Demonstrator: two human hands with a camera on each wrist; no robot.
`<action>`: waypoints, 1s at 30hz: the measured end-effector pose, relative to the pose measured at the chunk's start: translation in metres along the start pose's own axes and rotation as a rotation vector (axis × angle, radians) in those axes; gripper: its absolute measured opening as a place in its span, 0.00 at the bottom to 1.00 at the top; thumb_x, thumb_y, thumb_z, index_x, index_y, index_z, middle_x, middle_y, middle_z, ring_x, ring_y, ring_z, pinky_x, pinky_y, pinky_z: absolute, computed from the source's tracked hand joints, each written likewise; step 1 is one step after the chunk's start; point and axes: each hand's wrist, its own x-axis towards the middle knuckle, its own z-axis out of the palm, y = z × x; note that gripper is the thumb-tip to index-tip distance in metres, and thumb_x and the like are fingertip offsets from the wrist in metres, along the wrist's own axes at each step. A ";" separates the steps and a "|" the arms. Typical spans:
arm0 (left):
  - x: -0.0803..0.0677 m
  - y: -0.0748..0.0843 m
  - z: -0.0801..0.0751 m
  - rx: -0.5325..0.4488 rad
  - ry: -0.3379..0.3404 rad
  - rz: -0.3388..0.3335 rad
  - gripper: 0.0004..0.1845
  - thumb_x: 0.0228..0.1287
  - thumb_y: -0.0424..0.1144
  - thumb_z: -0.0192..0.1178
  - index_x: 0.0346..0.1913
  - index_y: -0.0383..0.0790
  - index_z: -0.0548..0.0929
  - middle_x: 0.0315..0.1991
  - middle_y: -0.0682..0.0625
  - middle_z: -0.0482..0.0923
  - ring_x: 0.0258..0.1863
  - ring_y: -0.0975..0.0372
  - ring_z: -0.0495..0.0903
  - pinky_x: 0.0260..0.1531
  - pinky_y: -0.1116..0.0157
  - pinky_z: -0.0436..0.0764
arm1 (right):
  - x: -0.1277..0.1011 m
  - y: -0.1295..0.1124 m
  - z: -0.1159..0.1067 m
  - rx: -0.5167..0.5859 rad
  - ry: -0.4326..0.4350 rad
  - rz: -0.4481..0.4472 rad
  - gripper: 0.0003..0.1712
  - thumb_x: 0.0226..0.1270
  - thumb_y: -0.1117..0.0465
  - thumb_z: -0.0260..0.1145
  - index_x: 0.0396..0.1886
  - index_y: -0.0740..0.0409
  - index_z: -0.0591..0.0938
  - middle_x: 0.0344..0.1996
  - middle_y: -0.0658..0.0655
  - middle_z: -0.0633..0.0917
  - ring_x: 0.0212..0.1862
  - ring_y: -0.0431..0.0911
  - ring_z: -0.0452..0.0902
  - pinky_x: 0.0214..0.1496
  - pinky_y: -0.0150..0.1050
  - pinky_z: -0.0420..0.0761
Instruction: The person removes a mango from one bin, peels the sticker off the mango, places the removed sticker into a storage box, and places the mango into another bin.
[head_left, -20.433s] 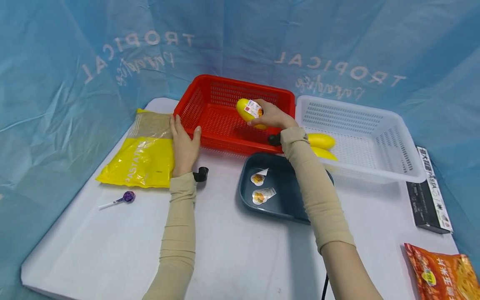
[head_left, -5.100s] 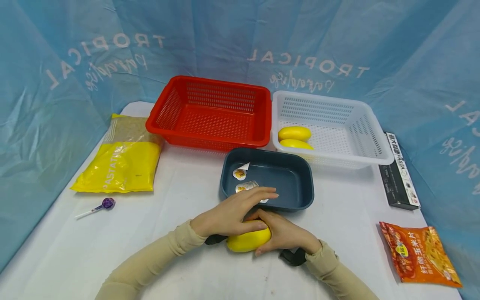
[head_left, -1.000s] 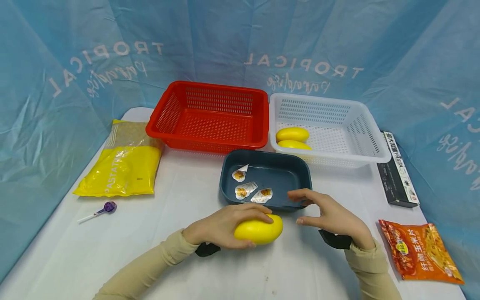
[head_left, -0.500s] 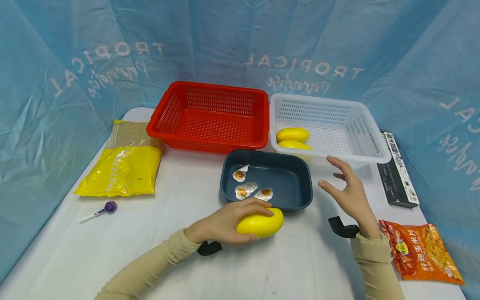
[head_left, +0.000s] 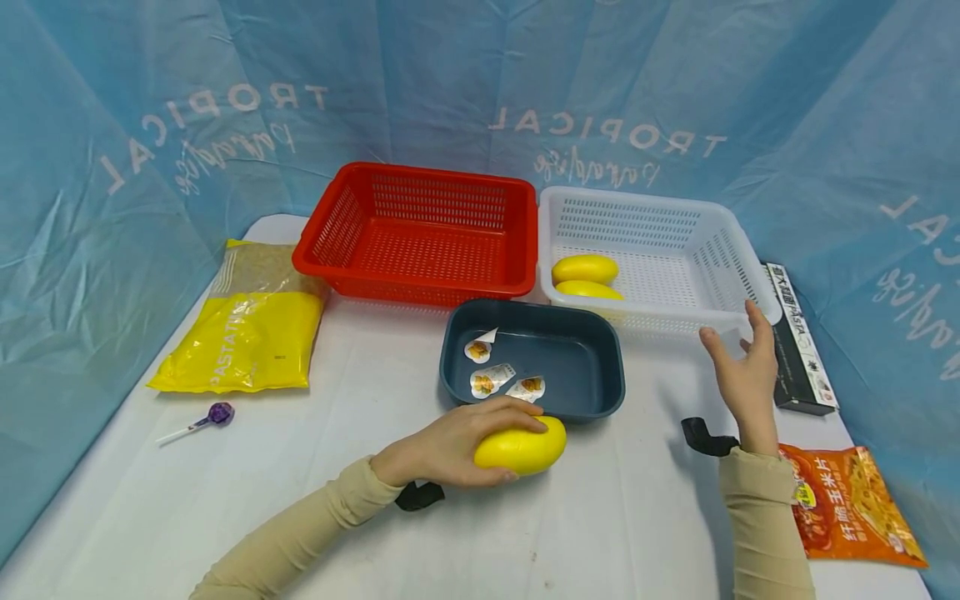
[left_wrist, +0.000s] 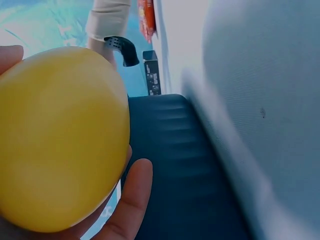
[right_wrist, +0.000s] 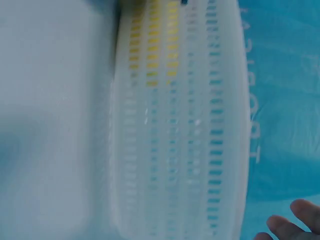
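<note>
My left hand grips a smooth yellow mango, thumb on the near side and fingers over the far side. It is held just in front of the dark blue tray, overlapping its front rim in the head view. The mango fills much of the left wrist view. Three stickers with food pictures lie in the tray's left half, one with a curled corner. My right hand holds nothing, thumb and fingers apart, near the front right corner of the white basket. Two more mangoes lie in that basket's left end.
A red basket stands left of the white one. At the left are a yellow pasta bag and a purple lollipop. A black pasta box and an orange snack bag lie at the right, partly behind the right arm.
Earlier the right hand placed a mango's sticker side near the red basket, then both hands held a mango. Within the last second the right hand moved right; the left lifted the mango slightly.
</note>
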 end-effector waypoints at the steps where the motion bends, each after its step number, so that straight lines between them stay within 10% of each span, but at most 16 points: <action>1: 0.000 0.000 0.000 -0.002 -0.002 -0.002 0.29 0.56 0.42 0.66 0.62 0.49 0.74 0.66 0.52 0.69 0.65 0.58 0.70 0.62 0.61 0.74 | 0.002 0.003 0.000 -0.009 0.018 0.007 0.45 0.66 0.46 0.61 0.78 0.48 0.52 0.77 0.57 0.54 0.75 0.61 0.52 0.73 0.63 0.57; 30: 0.024 0.003 -0.003 -0.040 -0.045 -0.011 0.30 0.56 0.40 0.65 0.64 0.49 0.73 0.68 0.49 0.68 0.72 0.54 0.63 0.65 0.55 0.72 | 0.037 0.028 0.004 -0.085 0.153 0.137 0.48 0.68 0.41 0.57 0.78 0.50 0.46 0.78 0.54 0.48 0.79 0.49 0.39 0.79 0.54 0.43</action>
